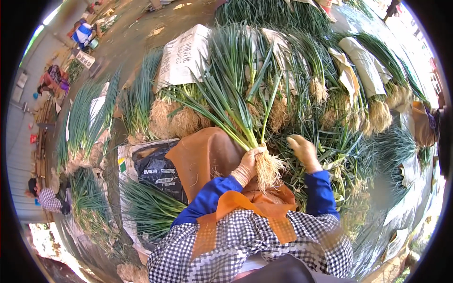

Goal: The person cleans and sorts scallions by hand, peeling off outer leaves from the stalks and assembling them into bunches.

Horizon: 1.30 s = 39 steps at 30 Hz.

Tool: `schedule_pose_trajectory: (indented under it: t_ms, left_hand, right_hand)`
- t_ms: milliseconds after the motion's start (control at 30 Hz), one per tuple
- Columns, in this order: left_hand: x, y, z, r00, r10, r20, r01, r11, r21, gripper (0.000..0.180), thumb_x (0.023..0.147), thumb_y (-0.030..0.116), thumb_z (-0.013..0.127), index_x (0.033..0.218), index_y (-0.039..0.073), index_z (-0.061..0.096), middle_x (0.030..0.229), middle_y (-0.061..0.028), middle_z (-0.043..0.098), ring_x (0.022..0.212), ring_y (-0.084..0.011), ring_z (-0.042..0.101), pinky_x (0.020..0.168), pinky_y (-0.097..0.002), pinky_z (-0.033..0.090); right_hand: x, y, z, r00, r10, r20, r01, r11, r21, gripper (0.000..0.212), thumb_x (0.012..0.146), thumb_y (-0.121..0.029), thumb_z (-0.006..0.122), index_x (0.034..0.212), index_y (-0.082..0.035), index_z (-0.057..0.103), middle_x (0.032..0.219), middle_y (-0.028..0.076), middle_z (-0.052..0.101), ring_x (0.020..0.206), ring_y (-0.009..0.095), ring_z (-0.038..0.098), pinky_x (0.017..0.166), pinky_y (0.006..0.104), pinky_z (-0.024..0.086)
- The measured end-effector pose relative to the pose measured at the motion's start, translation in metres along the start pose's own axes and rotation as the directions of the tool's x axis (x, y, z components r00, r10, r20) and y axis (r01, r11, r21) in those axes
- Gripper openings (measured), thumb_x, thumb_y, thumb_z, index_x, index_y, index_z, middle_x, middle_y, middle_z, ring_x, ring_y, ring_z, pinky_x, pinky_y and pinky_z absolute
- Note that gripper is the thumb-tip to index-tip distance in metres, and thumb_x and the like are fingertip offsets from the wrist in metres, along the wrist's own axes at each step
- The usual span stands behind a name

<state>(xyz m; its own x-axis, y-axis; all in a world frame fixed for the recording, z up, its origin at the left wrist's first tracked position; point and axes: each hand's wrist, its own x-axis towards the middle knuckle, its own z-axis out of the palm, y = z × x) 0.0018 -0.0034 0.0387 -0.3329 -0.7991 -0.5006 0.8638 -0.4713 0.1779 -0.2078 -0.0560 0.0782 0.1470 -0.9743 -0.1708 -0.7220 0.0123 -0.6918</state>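
My left hand point(249, 168) is closed round the stalks of a bunch of green onions point(245, 125) just above the roots. Their pale, stringy roots point(268, 170) hang below my fist, over the brown apron point(207, 151) on my lap. The long green leaves fan out up and to the left. My right hand point(306, 153) is raised to the right of the bunch, apart from it. Its fingers are stretched out with nothing visible in them. Under it lies a loose heap of green leaves and stripped stalks point(337, 155).
Bundled green onions point(181, 115) stand in a row ahead, some under a white sack point(184, 56). More onions point(151, 205) lie on a black plastic bag point(158, 170) at my left. Further bundles point(87, 127) and other people point(49, 198) are at the far left.
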Motion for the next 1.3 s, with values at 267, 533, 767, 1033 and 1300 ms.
schedule_pose_trajectory:
  t_ms: [267,533,767,1033,1300]
  left_hand:
    - [-0.014,0.01,-0.008,0.995,-0.042,-0.095,0.058,0.984,0.169,0.012,0.08,0.005,0.056,0.09,0.0,0.057,0.08,-0.0113,0.063,0.074,-0.0249,0.063,0.072,-0.0338,0.052]
    - [-0.004,0.012,-0.007,0.99,-0.117,-0.077,0.132,0.96,0.248,0.016,0.079,0.007,0.06,0.09,-0.004,0.059,0.082,-0.013,0.064,0.074,-0.0224,0.063,0.073,-0.0322,0.051]
    - [0.013,0.011,-0.019,0.987,-0.13,-0.099,0.143,0.98,0.137,0.012,0.083,0.01,0.058,0.09,0.001,0.058,0.074,-0.0102,0.061,0.066,-0.0234,0.062,0.064,-0.0337,0.053]
    - [-0.026,0.048,0.018,0.998,0.042,-0.048,-0.036,0.994,0.107,0.02,0.082,0.01,0.056,0.101,0.003,0.056,0.079,-0.0083,0.061,0.071,-0.023,0.061,0.071,-0.0378,0.053]
    - [-0.068,0.077,0.034,0.938,0.113,0.327,-0.161,0.979,0.124,0.02,0.081,0.013,0.055,0.096,0.001,0.054,0.078,-0.0094,0.059,0.074,-0.0202,0.059,0.073,-0.0315,0.05]
  right_hand:
    - [0.038,-0.054,0.086,0.928,-0.061,0.368,-0.296,0.483,0.824,0.018,0.092,-0.02,0.052,0.094,-0.003,0.057,0.077,0.001,0.054,0.067,0.009,0.051,0.062,0.0243,0.044]
    - [0.056,-0.042,0.061,0.865,-0.087,0.494,-0.246,0.784,0.57,0.028,0.089,-0.024,0.056,0.103,-0.001,0.059,0.082,0.001,0.062,0.069,0.008,0.057,0.063,0.0235,0.047]
    - [0.083,-0.048,0.12,0.996,-0.057,0.062,-0.019,0.564,0.826,0.021,0.091,-0.021,0.054,0.081,-0.004,0.06,0.066,-0.002,0.053,0.062,0.007,0.047,0.057,0.0236,0.039]
    - [0.004,-0.016,0.015,0.96,-0.07,0.271,-0.21,0.461,0.862,0.026,0.087,-0.021,0.057,0.064,-0.008,0.057,0.056,-0.006,0.045,0.049,0.004,0.037,0.044,0.0231,0.03]
    - [0.054,0.021,-0.009,0.999,-0.038,-0.038,0.027,0.966,-0.258,0.03,0.084,-0.04,0.055,0.092,-0.012,0.065,0.084,0.016,0.064,0.08,0.034,0.061,0.071,0.0417,0.048]
